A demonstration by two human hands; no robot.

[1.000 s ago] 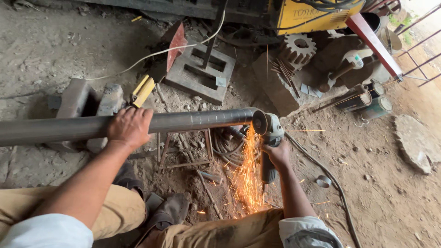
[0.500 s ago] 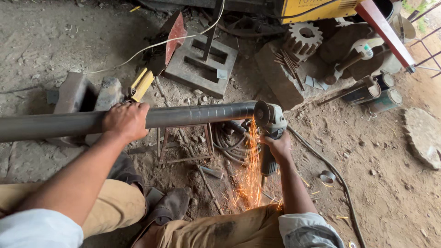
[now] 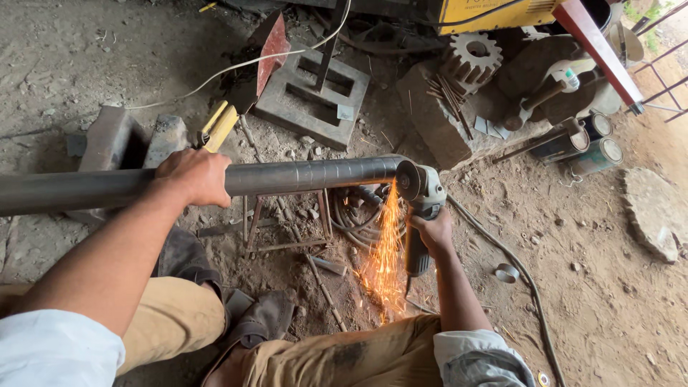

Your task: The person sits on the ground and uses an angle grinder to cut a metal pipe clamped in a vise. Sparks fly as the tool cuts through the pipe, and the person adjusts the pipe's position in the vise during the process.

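A long grey steel pipe [image 3: 308, 175] runs level across the view from the left edge to the middle. My left hand [image 3: 195, 175] grips it from above, about halfway along. My right hand [image 3: 432, 233] holds the body of a grey angle grinder [image 3: 423, 208], whose disc presses against the pipe's right end. Orange sparks [image 3: 383, 261] stream downward from the disc onto the dirt floor in front of my knees. A small metal stand [image 3: 287, 222] sits under the pipe.
A metal block frame [image 3: 308, 97], a red-tipped plate [image 3: 269, 54], a gear wheel [image 3: 471, 57], a concrete block [image 3: 437, 122] with welding rods, tins [image 3: 598, 150], a yellow machine [image 3: 502, 11] and cables [image 3: 516, 265] lie on the dirt floor. A flat stone [image 3: 656, 211] lies at the right.
The view has shifted slightly; the grinding goes on at the pipe's end, with sparks still falling. Both hands keep their grips.
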